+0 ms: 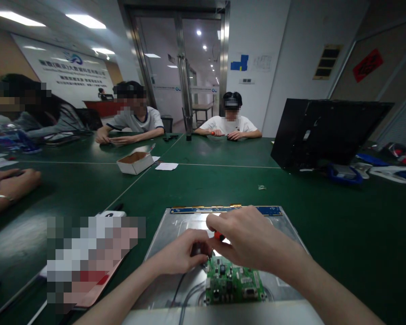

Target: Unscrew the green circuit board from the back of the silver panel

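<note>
In the head view my right hand (240, 234) is closed around a screwdriver (219, 235), of which only part of the orange-and-black handle shows. Its tip is hidden by my fingers. My left hand (186, 250) is pinched close beside it, at the far left corner of a green circuit board (235, 282). What the left fingertips hold, if anything, is hidden. The board lies on the metal back of a flat display panel (159, 239). Along the panel's far edge runs a narrow blue circuit strip (196, 210). Grey cables (189, 295) lie left of the board.
Left of the panel lie a phone (113, 214) and a pinkish flat item (122, 253), partly blurred. Further off are an open cardboard box (135, 162), paper (167, 166) and a black monitor (325, 131). Several people sit around the green table (219, 183); a co-worker's hands (18, 180) rest at left.
</note>
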{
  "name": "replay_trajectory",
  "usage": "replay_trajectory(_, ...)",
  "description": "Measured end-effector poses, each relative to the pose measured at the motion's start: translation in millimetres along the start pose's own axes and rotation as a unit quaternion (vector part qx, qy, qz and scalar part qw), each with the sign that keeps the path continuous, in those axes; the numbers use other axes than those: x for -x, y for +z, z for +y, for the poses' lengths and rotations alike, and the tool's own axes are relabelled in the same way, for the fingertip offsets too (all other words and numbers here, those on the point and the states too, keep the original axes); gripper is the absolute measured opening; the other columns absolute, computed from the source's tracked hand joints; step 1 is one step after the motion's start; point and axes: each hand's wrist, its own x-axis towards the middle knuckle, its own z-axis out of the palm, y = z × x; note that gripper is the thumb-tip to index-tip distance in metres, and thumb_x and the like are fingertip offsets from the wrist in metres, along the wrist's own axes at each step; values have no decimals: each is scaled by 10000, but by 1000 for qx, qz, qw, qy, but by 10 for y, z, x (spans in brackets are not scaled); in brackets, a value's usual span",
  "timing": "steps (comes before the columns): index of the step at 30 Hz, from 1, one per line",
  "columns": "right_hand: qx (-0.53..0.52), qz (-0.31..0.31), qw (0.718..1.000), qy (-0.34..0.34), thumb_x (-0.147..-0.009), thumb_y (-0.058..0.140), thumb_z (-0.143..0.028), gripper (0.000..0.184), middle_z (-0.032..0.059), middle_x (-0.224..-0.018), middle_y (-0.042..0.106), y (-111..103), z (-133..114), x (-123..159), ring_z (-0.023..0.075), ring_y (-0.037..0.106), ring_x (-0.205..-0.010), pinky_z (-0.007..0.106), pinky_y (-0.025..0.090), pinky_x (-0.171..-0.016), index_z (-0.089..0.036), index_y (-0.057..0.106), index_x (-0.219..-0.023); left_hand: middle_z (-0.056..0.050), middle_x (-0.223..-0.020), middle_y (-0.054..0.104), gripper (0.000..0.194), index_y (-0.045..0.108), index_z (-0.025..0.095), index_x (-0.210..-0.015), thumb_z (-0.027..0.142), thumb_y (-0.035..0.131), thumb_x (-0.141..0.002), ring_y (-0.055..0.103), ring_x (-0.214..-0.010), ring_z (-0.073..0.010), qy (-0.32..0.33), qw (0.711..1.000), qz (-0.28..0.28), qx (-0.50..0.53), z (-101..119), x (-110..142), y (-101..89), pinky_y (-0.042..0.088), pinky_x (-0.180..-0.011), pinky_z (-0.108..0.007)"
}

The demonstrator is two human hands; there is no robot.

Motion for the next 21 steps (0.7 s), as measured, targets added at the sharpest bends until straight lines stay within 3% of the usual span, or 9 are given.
replay_trajectory(2, -19, -1, 1000, -17, -860, 539, -222, 53, 10, -800, 655, -14, 0, 8, 117, 498, -597, 279, 204, -491, -186, 520, -893, -34, -831, 629, 127, 618, 158, -883, 236, 601, -784, 550, -760, -199, -4, 1000, 0, -3, -15, 8, 6, 437, -677, -289)
replay_trajectory(4, -32, -6, 999, -29, -827, 574, -217, 118, 7, -840, 652, -32, 7, 18, 118, 508, -621, 271, 224, -498, -186, 509, -920, -34, -826, 623, 118, 616, 157, -869, 238, 598, -784, 545, -757, -196, -6, 1000, 0, -12, -19, 8, 5, 434, -672, -286)
replay_trajectory(10, 4, -7, 1000, 15, -891, 586, -456, 252, 4, -739, 679, -27, 46, 7, 138, 560, -592, 287, 178, -501, -208, 551, -865, -6, -760, 604, 65, 600, 161, -827, 191, 574, -776, 533, -687, -170, -13, 1000, -16, -19, 38, -3, -25, 418, -626, -269)
replay_trajectory(14, 2, -10, 1000, 8, -894, 534, -285, 91, 7, -752, 684, -26, 31, 6, 124, 543, -577, 286, 180, -495, -197, 555, -887, -22, -817, 631, 95, 613, 161, -851, 179, 609, -758, 558, -755, -193, -20, 1000, -10, -17, 14, 1, -28, 444, -674, -288)
replay_trajectory(16, -13, -10, 1000, -6, -828, 560, -234, 133, 17, -832, 683, -39, 18, 16, 124, 534, -597, 279, 197, -491, -186, 539, -950, -17, -814, 623, 99, 609, 163, -855, 188, 618, -760, 551, -739, -185, -19, 1000, -15, -14, -12, -4, -23, 443, -658, -277)
replay_trajectory(19, -18, -13, 1000, -18, -806, 600, -252, 168, 18, -890, 675, -54, 10, 23, 132, 543, -640, 278, 208, -494, -188, 531, -945, -13, -799, 602, 96, 602, 158, -860, 193, 600, -771, 531, -698, -171, -11, 1000, -23, -7, -26, -15, -18, 426, -617, -262)
replay_trajectory(21, -10, -10, 1000, -7, -833, 627, -353, 193, 7, -848, 679, -53, 11, 18, 139, 553, -641, 282, 192, -494, -199, 540, -907, -7, -749, 576, 56, 592, 158, -816, 202, 574, -785, 514, -670, -167, -1, 1000, -23, -10, -18, -17, -17, 408, -590, -257)
